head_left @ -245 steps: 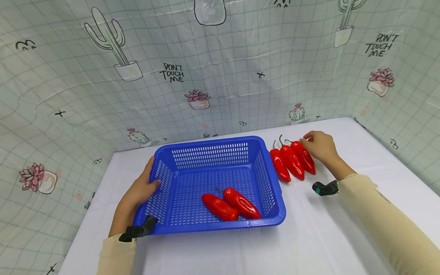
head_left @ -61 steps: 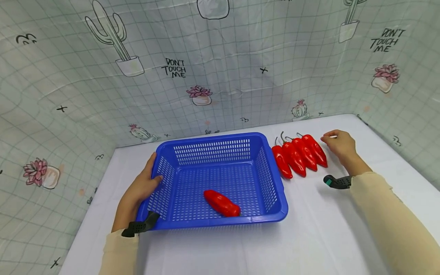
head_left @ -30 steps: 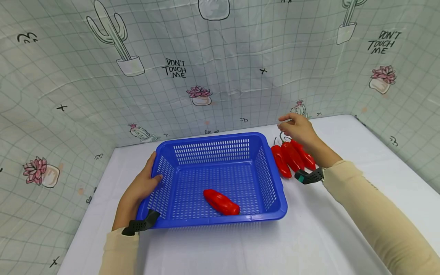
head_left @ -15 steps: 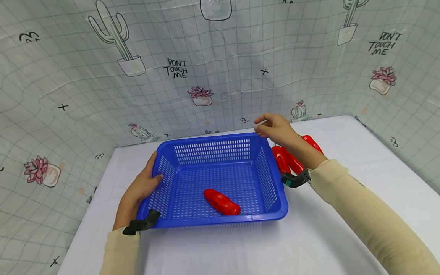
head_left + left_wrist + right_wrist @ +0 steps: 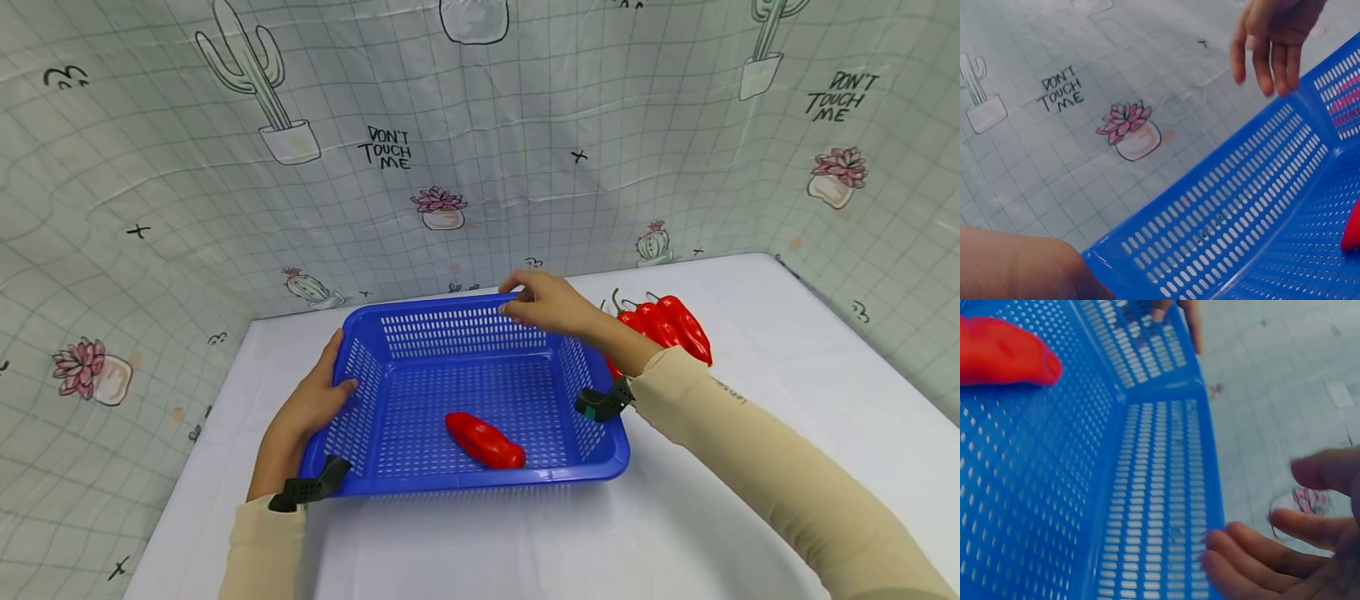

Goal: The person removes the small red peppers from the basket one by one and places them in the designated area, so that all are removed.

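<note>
A blue plastic basket [image 5: 465,481] with slotted walls sits on the white table. Its left rim is gripped by my left hand [image 5: 311,404], thumb inside and fingers along the outer side. One red pepper [image 5: 483,441] lies on the basket floor near the front wall. My right hand [image 5: 551,302] hovers over the basket's back right part, holding nothing; its fingers look loosely bent in the right wrist view. Several red peppers [image 5: 684,325] with green stems lie side by side right of the basket, partly hidden by the right forearm.
A patterned cloth [image 5: 480,167] with cactus drawings hangs behind and at both sides of the white table [image 5: 787,350]. Each wrist wears a black strap [image 5: 603,402].
One of two peppers in the basket has joined the row on the table. My right hand has since moved left from the row to above the basket. The left hand stays put.
</note>
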Motion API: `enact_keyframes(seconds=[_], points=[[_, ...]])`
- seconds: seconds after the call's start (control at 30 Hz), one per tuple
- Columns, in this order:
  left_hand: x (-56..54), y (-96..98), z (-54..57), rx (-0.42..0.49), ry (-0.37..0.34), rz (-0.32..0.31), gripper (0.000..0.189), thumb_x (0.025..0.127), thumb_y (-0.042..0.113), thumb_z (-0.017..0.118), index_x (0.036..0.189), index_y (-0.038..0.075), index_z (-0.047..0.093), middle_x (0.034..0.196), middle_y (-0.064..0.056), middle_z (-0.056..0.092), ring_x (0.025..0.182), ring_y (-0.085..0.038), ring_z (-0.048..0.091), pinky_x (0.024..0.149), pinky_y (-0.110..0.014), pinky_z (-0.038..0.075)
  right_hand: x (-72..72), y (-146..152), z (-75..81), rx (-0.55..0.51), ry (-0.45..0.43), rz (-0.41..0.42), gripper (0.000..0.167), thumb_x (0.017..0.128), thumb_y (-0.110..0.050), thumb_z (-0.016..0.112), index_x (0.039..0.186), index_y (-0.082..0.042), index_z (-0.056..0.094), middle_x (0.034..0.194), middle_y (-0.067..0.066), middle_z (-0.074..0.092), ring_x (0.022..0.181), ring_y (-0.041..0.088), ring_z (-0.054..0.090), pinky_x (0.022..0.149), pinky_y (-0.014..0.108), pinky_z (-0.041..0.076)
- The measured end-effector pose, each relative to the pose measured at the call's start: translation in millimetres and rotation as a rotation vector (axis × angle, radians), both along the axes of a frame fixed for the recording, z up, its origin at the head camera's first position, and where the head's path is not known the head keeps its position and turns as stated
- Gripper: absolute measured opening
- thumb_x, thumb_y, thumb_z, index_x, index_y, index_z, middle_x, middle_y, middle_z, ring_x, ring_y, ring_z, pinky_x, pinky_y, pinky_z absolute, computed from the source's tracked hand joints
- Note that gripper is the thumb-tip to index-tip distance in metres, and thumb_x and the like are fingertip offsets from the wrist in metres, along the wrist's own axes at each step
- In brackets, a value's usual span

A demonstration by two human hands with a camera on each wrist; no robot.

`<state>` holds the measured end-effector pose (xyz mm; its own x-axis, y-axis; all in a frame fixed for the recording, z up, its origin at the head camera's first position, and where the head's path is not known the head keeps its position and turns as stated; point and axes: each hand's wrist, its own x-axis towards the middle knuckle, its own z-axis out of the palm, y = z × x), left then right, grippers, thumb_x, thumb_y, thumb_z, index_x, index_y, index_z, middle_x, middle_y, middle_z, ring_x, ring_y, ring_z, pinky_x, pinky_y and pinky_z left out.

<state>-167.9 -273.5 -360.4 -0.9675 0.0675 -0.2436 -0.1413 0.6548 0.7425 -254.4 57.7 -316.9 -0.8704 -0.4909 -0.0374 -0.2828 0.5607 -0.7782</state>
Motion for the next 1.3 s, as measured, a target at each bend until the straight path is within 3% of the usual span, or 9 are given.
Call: enact_keyframes(seconds=[0.13,0.3,0.4,0.57,0.73,0.83,1.0,1.17,1.3], points=[[0.7,-1.0,-1.2,0.0,0.001,0.001,0.08,0.099,0.004,0.041,0.157,0.015,-0.014,0.161,-0.029,-0.001,0.142,-0.058,0.01,0.108,-0.073,0.017,4.9,-19,-4.0,0.148,-0.024,0.195,0.038,0.095,-0.018,0.062,0.129,-0.001,0.058,0.111,0.016,0.07,0.093,0.028,0.069,0.081,0.037,0.057],[0.7,0.4,-1.6,0.0,0.009,-0.004,0.08,0.099,0.004,0.041,0.157,0.014,-0.013,0.161,-0.03,0.0,0.142,-0.059,0.012,0.107,-0.073,0.019,16.0,-40,-7.5,0.357,-0.09,0.497,0.039,0.094,-0.015,0.064,0.133,-0.012,0.061,0.12,0.013,0.067,0.096,0.028,0.069,0.075,0.031,0.058],[0.2,1.7,-1.7,-0.004,0.016,-0.004,0.079,0.099,0.003,0.04,0.157,0.014,-0.013,0.161,-0.03,0.001,0.141,-0.059,0.014,0.106,-0.074,0.02,25.5,-52,-10.3,0.477,-0.182,0.582,0.044,0.094,-0.014,0.065,0.137,-0.02,0.058,0.12,0.012,0.066,0.095,0.027,0.069,0.072,0.034,0.059],[-0.6,3.4,-1.2,-0.006,0.017,0.0,0.079,0.099,0.003,0.04,0.157,0.014,-0.012,0.161,-0.029,0.002,0.142,-0.059,0.014,0.106,-0.074,0.021,39.0,-65,-21.4,0.602,-0.24,0.591,0.051,0.091,-0.013,0.069,0.138,-0.028,0.056,0.127,0.008,0.059,0.096,0.025,0.065,0.069,0.037,0.06],[-0.8,4.0,-0.8,-0.012,0.02,0.0,0.079,0.099,0.003,0.041,0.157,0.014,-0.011,0.161,-0.029,0.003,0.142,-0.058,0.013,0.107,-0.073,0.019,48.3,-72,-39.2,0.652,-0.134,0.598,0.056,0.087,-0.015,0.074,0.138,-0.028,0.055,0.123,0.005,0.057,0.1,0.02,0.058,0.071,0.029,0.057],[-0.9,3.4,-0.9,-0.005,0.019,0.002,0.079,0.099,0.003,0.04,0.157,0.014,-0.012,0.161,-0.029,0.002,0.142,-0.059,0.014,0.106,-0.074,0.02,49.7,-75,-46.1,0.637,-0.09,0.544,0.065,0.084,-0.017,0.077,0.142,-0.028,0.05,0.121,0.007,0.058,0.098,0.02,0.057,0.071,0.026,0.055],[-0.3,2.4,-1.0,0.001,0.014,0.005,0.079,0.099,0.003,0.04,0.157,0.015,-0.013,0.161,-0.029,0.001,0.141,-0.06,0.015,0.104,-0.075,0.023,47.4,-76,-50.1,0.601,-0.124,0.464,0.077,0.081,-0.017,0.08,0.148,-0.028,0.042,0.121,0.012,0.056,0.097,0.022,0.058,0.07,0.028,0.056],[0.4,0.6,-2.2,-0.003,0.016,0.001,0.08,0.099,0.002,0.04,0.157,0.014,-0.012,0.161,-0.029,0.001,0.14,-0.061,0.015,0.104,-0.075,0.022,42.3,-76,-49.9,0.577,-0.158,0.443,0.072,0.079,-0.017,0.082,0.142,-0.023,0.048,0.112,0.01,0.055,0.092,0.022,0.06,0.064,0.027,0.057],[0.3,-1.0,-3.0,-0.006,0.023,0.002,0.079,0.099,0.002,0.04,0.157,0.014,-0.012,0.161,-0.029,0.002,0.141,-0.059,0.014,0.106,-0.074,0.02,35.2,-76,-45.1,0.48,-0.168,0.4,0.064,0.076,-0.016,0.085,0.13,-0.016,0.049,0.104,0.01,0.055,0.086,0.023,0.063,0.06,0.029,0.058]])
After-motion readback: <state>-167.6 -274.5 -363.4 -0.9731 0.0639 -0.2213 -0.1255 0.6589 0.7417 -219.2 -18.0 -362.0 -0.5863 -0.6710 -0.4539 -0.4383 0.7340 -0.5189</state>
